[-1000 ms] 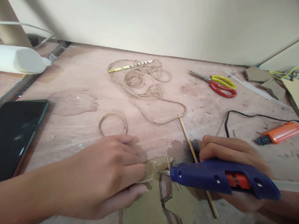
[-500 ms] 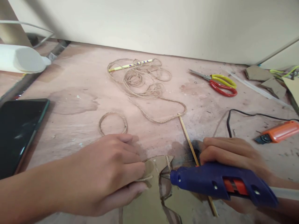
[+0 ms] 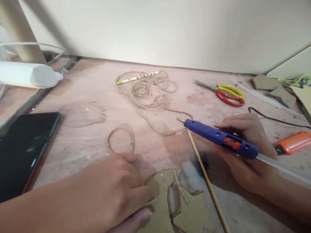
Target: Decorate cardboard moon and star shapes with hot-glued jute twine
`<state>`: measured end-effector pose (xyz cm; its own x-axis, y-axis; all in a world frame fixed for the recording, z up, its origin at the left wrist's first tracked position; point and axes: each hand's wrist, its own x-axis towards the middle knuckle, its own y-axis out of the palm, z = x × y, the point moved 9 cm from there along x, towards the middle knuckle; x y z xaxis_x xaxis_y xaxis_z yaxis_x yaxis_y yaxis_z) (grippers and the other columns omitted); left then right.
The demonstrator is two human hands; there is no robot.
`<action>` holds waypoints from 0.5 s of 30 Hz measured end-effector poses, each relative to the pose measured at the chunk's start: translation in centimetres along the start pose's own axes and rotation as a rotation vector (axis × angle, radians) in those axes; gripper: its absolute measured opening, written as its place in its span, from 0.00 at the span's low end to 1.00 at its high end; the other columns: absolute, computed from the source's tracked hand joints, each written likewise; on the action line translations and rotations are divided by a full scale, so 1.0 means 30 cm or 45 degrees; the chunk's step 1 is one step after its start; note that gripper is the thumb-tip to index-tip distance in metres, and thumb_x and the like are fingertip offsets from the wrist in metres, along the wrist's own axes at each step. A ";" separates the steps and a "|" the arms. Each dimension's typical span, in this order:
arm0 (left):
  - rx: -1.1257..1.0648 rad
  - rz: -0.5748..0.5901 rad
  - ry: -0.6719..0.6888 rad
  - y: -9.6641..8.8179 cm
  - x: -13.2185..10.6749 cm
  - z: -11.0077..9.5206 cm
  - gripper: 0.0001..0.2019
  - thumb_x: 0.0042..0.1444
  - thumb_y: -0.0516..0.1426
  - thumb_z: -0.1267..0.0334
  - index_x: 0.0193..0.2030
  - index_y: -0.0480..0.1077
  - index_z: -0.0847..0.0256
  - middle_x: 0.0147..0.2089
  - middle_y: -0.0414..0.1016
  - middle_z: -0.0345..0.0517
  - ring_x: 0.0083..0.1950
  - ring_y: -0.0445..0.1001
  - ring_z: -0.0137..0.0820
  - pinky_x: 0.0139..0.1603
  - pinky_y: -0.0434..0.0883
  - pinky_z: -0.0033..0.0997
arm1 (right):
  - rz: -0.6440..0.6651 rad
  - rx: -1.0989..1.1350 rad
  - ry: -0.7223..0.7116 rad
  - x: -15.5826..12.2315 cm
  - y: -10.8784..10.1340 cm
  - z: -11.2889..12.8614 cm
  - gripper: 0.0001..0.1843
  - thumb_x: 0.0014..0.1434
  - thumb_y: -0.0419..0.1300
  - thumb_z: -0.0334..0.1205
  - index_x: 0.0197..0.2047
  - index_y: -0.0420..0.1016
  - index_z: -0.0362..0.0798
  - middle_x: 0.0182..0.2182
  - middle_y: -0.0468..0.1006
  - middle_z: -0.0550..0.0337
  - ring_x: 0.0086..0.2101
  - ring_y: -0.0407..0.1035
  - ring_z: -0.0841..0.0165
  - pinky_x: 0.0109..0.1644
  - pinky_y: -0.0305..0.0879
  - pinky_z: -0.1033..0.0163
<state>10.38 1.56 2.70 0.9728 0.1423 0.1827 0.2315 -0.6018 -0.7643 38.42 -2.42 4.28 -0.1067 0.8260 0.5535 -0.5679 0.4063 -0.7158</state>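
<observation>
Now our right hand [image 3: 250, 145] clamps a blue plastic glue gun [image 3: 206, 132], centre right: likely light, safest behind its tip [image 3: 180, 120]; left hand's [image 3: 116, 192] hold unclear.

**A single view, from my own head**

It looks forward and down over the worktop [image 3: 157, 145] from my side, near enough that my left hand [image 3: 121, 191] and right hand [image 3: 261, 139] loom large in the lower part. The bottom edge crops the cardboard [image 3: 157, 184] close below me; the pale wall [image 3: 155, 29] closes off the top.
</observation>
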 end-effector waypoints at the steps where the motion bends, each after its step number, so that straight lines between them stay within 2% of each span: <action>1: 0.001 -0.008 0.016 -0.002 -0.004 -0.001 0.14 0.84 0.60 0.69 0.46 0.64 0.49 0.34 0.79 0.33 0.31 0.76 0.38 0.45 0.74 0.48 | -0.034 -0.051 0.017 0.001 -0.001 -0.021 0.27 0.76 0.72 0.34 0.73 0.78 0.63 0.58 0.84 0.49 0.55 0.83 0.43 0.56 0.85 0.38; 5: 0.066 -0.085 -0.058 -0.050 -0.007 0.022 0.13 0.79 0.67 0.66 0.47 0.66 0.50 0.38 0.83 0.35 0.33 0.77 0.38 0.44 0.73 0.47 | -0.106 -0.209 0.064 0.013 -0.007 -0.141 0.28 0.80 0.71 0.38 0.78 0.78 0.63 0.63 0.81 0.46 0.60 0.83 0.41 0.61 0.85 0.36; 9: 0.019 -0.085 -0.182 -0.062 -0.001 0.029 0.18 0.69 0.69 0.73 0.45 0.64 0.50 0.39 0.82 0.32 0.36 0.81 0.35 0.41 0.70 0.43 | -0.025 -0.276 0.047 0.044 0.013 -0.256 0.29 0.81 0.67 0.40 0.81 0.79 0.56 0.67 0.81 0.39 0.67 0.80 0.32 0.71 0.80 0.23; 12: -0.008 -0.081 -0.170 -0.035 -0.006 0.003 0.19 0.67 0.68 0.76 0.43 0.63 0.50 0.37 0.80 0.31 0.33 0.76 0.34 0.37 0.67 0.41 | 0.044 -0.301 0.055 0.066 0.031 -0.319 0.25 0.78 0.64 0.34 0.74 0.84 0.52 0.61 0.85 0.38 0.62 0.82 0.32 0.70 0.78 0.22; 15: -0.013 -0.080 -0.134 -0.016 -0.017 -0.021 0.17 0.70 0.66 0.76 0.44 0.64 0.49 0.36 0.77 0.32 0.31 0.74 0.35 0.34 0.64 0.41 | 0.033 -0.324 0.065 0.085 0.023 -0.340 0.24 0.72 0.64 0.29 0.66 0.87 0.52 0.55 0.88 0.41 0.59 0.82 0.33 0.70 0.76 0.21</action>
<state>9.78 1.27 3.37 0.9513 0.2615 0.1633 0.2924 -0.5973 -0.7468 46.08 3.93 0.86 -0.0733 0.8533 0.5162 -0.3411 0.4649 -0.8170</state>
